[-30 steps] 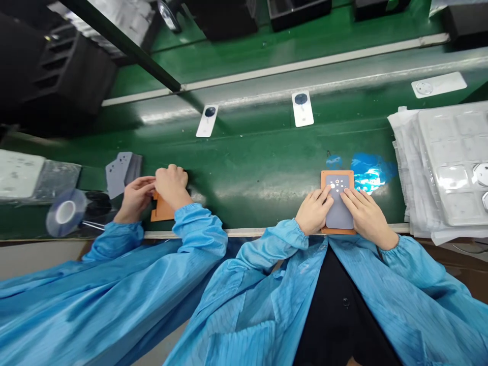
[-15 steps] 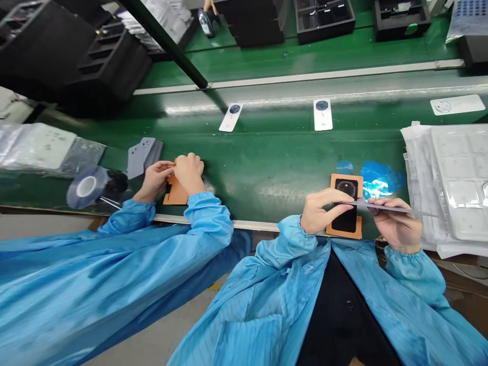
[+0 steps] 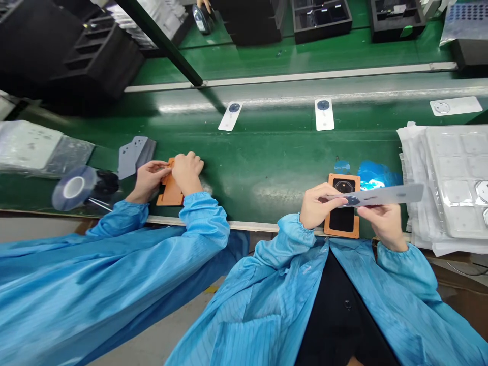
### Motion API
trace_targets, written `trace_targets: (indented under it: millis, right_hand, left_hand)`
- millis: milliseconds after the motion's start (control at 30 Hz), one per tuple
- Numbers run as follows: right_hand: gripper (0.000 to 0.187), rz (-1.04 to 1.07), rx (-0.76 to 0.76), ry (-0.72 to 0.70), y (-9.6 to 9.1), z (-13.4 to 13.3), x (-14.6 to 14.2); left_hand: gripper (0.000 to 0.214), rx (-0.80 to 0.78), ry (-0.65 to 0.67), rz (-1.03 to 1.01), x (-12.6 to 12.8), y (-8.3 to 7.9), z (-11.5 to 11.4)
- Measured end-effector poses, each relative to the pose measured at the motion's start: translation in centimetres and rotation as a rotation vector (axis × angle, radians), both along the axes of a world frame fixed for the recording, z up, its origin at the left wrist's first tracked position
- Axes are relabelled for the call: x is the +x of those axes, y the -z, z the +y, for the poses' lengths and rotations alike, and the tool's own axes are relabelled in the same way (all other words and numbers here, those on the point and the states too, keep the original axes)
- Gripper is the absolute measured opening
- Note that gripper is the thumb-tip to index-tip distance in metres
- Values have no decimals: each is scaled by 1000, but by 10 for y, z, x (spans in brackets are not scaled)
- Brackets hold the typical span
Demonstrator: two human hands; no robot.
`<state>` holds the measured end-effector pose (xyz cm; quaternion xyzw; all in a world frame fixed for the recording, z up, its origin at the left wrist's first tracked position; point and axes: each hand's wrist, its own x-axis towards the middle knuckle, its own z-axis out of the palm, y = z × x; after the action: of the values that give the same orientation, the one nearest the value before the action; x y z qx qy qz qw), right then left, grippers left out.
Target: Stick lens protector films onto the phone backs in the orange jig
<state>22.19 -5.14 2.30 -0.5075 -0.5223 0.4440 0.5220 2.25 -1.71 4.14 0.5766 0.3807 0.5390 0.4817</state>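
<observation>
Now gripping the thin grey sheet above the orange fixture with both hands: pinching its left end between thumb and fingers of the left hand, and holding its near edge with the right hand. No longer pressed flat over the fixture, as a second ago, but lifted off and tilted. Turned, too, since half a second ago: then nearly edge-on, now showing more of its broad face, with a round dark mark near the left hand. Still leaving uncovered below a black panel in the fixture. Still near crumpled blue film on the green desk.
</observation>
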Motion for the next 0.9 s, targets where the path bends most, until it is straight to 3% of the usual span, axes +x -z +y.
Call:
trace_targets:
  millis: [100,167,333,433,533,600,767,900]
  right_hand:
    - [27,-27,-56,73,2,19,-18]
    - [29,-4,-43,93,-5,49,-21]
    - [41,203,67,106,-43,179,-2]
    - [40,123,-72,93,-48,239,8]
    - [49,-239,-253,28,-27,262,2]
    - [55,-416,-262,45,-11,271,-7]
    - [85,-738,-200,166,10,321,-45]
    - [114,-921,-334,220,20,362,-74]
  left_hand:
    - [39,-224,1,-122,3,11,14]
    - [42,-279,-2,-161,2,15,36]
    - [57,-260,9,-211,-12,32,119]
    - [40,-317,-152,-76,-20,59,153]
    - [32,-299,-231,-26,-23,85,165]
    - [31,-269,-219,-31,-21,95,167]
    - [30,-225,-202,5,-19,104,170]
    - [23,-213,-198,49,-19,107,170]
